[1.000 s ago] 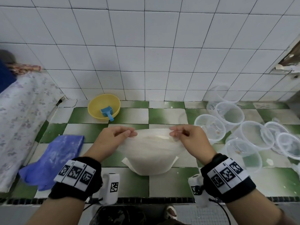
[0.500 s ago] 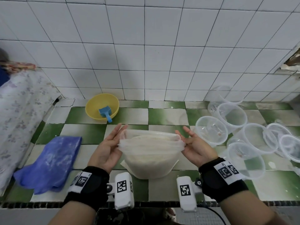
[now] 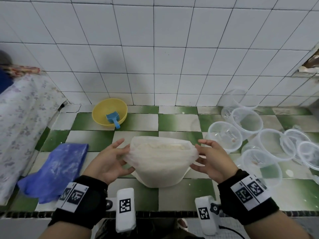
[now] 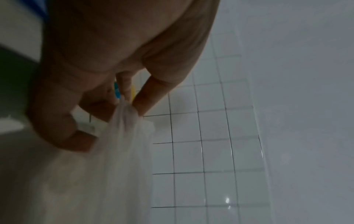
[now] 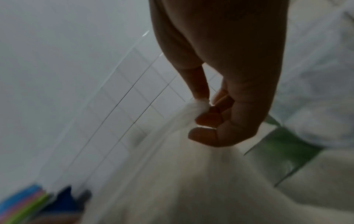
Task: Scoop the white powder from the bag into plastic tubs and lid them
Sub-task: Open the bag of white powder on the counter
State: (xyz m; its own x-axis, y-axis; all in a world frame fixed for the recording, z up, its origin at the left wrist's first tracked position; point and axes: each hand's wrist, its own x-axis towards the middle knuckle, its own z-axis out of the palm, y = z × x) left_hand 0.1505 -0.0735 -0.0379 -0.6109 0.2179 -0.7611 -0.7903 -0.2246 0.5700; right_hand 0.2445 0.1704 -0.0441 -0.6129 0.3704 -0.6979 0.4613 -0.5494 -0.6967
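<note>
Behind bag (image 3: 160,161), yellow bowl (image 3: 103,112) with scoop (image 3: 113,118)

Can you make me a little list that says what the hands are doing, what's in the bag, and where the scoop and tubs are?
left hand: pinches the left edge of the bag's mouth
right hand: pinches the right edge
bag: sits on the green and white tiled counter, mouth pulled open
inside the bag: white powder
scoop: blue, lying in the yellow bowl at the back, untouched
tubs: clear, empty, grouped to the right of the bag, no lids on
blue cloth: left of the bag
</note>
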